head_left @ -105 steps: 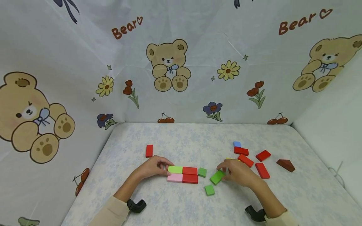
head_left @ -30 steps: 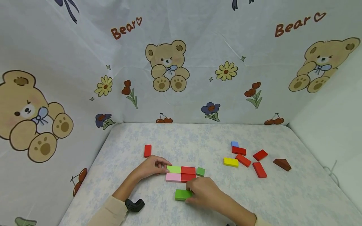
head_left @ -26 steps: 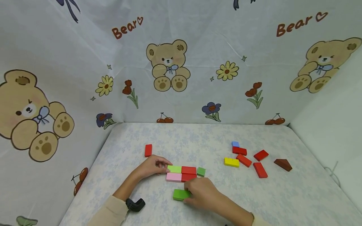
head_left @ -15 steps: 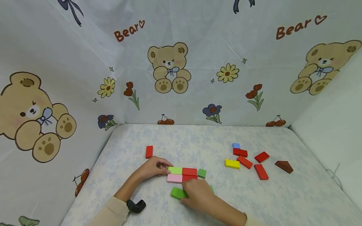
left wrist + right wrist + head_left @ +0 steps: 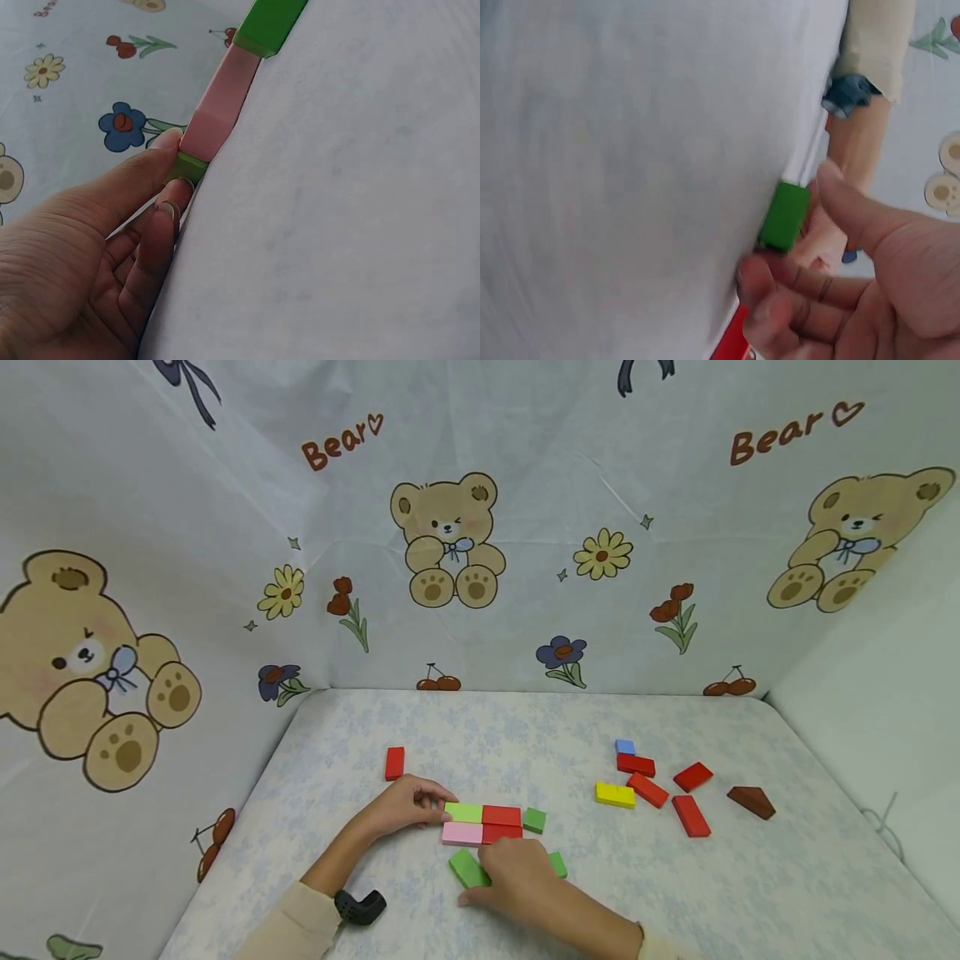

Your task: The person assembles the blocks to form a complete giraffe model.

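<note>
In the head view my left hand (image 5: 405,803) pinches the left end of a light green block (image 5: 463,812). This block lies in a two-by-two group with a pink block (image 5: 462,833) and two red blocks, the far one (image 5: 501,815) and the near one (image 5: 501,832). In front of them lies a green block (image 5: 468,867), slanted on the table. My right hand (image 5: 521,877) is beside it; in the right wrist view its fingertips are at the green block (image 5: 784,216), while the thumb (image 5: 840,195) stands apart. A small green square block (image 5: 557,864) is partly hidden behind this hand.
Another green square block (image 5: 534,820) sits right of the group. Farther right lie a yellow block (image 5: 615,795), a blue block (image 5: 625,747), several red blocks (image 5: 691,816) and a brown piece (image 5: 752,802). A lone red block (image 5: 394,763) lies beyond my left hand.
My right hand has carried the green block from the right to the front of the group. Lately that block has turned from level to slanted and the thumb has come away. The left hand stays put.
</note>
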The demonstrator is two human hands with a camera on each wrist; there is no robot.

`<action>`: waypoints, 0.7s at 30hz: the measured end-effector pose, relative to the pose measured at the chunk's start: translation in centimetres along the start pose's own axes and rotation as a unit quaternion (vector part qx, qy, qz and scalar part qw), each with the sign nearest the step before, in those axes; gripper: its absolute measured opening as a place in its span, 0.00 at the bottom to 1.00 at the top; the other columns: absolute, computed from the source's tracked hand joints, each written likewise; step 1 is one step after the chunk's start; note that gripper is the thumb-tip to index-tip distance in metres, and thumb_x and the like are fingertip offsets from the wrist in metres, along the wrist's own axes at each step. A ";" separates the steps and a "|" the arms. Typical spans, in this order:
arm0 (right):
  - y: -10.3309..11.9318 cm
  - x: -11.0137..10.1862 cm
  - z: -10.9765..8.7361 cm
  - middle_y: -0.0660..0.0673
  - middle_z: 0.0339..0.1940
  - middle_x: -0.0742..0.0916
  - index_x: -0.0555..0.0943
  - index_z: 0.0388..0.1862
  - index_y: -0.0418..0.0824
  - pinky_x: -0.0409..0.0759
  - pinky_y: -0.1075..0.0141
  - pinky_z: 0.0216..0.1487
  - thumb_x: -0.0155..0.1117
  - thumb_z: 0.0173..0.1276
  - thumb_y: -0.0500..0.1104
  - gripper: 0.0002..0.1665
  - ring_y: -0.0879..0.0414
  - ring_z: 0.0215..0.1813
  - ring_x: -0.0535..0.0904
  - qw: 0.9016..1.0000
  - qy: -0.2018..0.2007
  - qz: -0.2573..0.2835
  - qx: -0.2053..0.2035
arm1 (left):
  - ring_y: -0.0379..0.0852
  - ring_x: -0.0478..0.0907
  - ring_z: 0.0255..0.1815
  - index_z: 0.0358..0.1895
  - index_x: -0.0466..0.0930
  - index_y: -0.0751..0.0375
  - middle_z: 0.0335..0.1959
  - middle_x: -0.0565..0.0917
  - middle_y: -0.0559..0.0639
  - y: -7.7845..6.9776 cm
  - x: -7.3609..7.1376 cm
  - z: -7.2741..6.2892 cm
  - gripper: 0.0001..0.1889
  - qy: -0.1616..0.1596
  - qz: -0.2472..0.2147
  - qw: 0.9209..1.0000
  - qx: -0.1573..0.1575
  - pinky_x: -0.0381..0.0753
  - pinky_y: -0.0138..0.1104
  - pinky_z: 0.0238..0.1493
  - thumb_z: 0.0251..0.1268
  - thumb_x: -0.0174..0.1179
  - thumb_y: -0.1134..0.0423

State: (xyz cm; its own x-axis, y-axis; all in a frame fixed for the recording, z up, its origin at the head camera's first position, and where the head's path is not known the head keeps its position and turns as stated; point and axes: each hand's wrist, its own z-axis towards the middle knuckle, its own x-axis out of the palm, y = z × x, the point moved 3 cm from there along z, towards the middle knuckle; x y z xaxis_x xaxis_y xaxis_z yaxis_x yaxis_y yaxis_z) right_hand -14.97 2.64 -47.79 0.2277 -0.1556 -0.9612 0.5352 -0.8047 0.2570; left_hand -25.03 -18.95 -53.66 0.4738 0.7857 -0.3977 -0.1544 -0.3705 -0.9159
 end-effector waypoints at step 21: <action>0.7 -0.1 0.8 0.60 0.12 0.71 0.74 0.16 0.54 0.63 0.72 0.22 0.78 0.60 0.55 0.23 0.67 0.19 0.65 0.995 0.023 0.055 -0.083 | 0.42 0.73 0.21 0.48 0.90 0.49 0.29 0.84 0.49 -0.2 -0.1 -0.1 0.13 -0.002 0.008 1.000 -0.009 0.75 0.30 0.25 0.59 0.76 0.58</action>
State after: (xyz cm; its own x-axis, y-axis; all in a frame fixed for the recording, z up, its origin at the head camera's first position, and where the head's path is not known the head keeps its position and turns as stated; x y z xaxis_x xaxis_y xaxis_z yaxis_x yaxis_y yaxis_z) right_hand -15.27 1.59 -47.57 0.3268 -0.2083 -0.9218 0.6316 -0.6774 0.3770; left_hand -24.99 -19.01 -53.41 0.4675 0.7816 -0.4130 -0.1460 -0.3925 -0.9081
